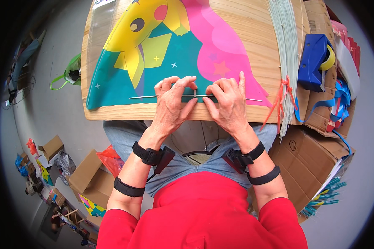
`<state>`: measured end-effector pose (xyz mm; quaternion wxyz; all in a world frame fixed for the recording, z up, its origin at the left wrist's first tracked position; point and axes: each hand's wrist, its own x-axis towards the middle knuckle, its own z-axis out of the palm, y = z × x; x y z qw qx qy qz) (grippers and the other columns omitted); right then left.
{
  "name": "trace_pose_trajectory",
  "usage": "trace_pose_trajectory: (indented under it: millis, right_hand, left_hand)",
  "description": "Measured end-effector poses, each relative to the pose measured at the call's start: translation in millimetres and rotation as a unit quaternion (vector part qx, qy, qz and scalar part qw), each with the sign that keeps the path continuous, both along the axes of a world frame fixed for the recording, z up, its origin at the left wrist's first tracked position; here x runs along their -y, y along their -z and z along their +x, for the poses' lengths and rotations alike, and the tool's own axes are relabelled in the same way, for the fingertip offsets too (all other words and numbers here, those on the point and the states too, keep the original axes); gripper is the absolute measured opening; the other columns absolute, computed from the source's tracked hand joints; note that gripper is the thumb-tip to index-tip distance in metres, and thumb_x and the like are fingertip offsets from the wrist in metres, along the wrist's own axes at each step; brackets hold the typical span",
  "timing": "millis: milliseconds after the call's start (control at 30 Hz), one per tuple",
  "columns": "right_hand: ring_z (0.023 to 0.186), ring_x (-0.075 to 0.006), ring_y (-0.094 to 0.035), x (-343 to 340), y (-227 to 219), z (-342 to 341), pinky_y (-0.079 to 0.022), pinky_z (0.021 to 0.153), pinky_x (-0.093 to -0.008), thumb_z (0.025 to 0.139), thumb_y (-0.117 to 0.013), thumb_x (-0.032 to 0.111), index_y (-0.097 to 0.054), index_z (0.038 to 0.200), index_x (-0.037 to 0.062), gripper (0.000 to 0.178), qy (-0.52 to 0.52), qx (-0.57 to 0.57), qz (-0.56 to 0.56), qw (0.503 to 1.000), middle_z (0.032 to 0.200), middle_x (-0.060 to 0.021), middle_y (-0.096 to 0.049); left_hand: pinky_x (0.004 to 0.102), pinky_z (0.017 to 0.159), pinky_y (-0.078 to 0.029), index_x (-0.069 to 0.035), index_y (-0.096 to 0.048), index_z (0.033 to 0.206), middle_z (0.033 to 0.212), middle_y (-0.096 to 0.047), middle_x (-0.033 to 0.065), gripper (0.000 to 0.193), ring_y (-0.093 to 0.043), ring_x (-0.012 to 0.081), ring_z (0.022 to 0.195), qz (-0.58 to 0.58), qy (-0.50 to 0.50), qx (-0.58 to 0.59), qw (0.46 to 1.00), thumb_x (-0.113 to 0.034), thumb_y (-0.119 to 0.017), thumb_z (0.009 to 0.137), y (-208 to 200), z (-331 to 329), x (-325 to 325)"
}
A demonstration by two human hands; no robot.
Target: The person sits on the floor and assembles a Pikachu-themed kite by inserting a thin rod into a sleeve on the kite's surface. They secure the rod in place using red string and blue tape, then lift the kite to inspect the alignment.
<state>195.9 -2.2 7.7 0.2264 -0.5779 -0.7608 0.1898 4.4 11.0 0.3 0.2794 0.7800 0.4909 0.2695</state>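
Note:
A thin grey rod lies left to right across the near part of a printed plastic sheet, which is teal, pink and yellow with a cartoon figure. At the rod's middle a short grey piece stands across it, between my hands. My left hand is bent over the rod left of that piece, its thumb and index finger on either side of the rod. From the right, my right hand curls over the rod with thumb and index close to it. Both palms hide parts of the rod.
The sheet lies on a wooden tabletop. On the right are a bundle of pale thin rods tied with red string, a blue tape dispenser and a cardboard box. More open boxes stand on the floor at left.

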Motion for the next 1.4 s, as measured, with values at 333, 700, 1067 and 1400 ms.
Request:
trace_pose_trajectory:
  millis: [333,700,1067,1400]
  right_hand:
    - [0.093,-0.0236,-0.057,0.4,-0.8,-2.6,-0.017,0.119,-0.0635,0.075,-0.079,0.015,-0.065,0.089,0.0114,0.021,0.006,0.004,0.008,1.0,0.091,-0.0026,-0.058]
    - [0.092,-0.0225,-0.058,-0.9,2.9,-0.9,-0.02,0.118,-0.0634,0.076,-0.077,0.01,-0.065,0.084,0.0117,0.014,0.007,0.014,0.017,1.0,0.089,-0.0015,-0.058]
    - [0.09,-0.0229,-0.058,-1.5,2.2,-1.5,-0.021,0.118,-0.0643,0.077,-0.077,0.01,-0.066,0.082,0.0119,0.012,0.011,0.009,0.019,1.0,0.087,-0.0013,-0.058]
    - [0.089,-0.0223,-0.057,-1.0,3.2,-1.7,-0.021,0.117,-0.0653,0.079,-0.076,0.012,-0.066,0.084,0.0123,0.011,0.009,0.02,0.02,1.0,0.088,-0.0009,-0.057]
  left_hand:
    - [0.0401,0.106,-0.029,-0.012,-0.054,0.134,0.109,-0.069,0.0,0.064,-0.052,0.0228,0.116,0.005,-0.007,0.002,1.0,-0.002,-0.078,0.076,7.1,-0.9,1.0]
    - [0.0394,0.106,-0.027,-0.013,-0.054,0.137,0.104,-0.071,-0.0017,0.068,-0.052,0.0205,0.116,0.018,-0.007,0.003,1.0,-0.003,-0.08,0.075,8.8,-0.4,0.5]
    - [0.0395,0.106,-0.028,-0.015,-0.054,0.136,0.105,-0.071,-0.003,0.067,-0.053,0.019,0.114,0.01,-0.012,0.008,1.0,-0.003,-0.08,0.075,8.7,1.5,-0.3]
    - [0.0392,0.105,-0.028,-0.015,-0.054,0.137,0.103,-0.071,-0.0029,0.069,-0.054,0.0193,0.114,0.006,-0.016,-0.004,1.0,-0.004,-0.08,0.075,6.1,3.0,0.2]
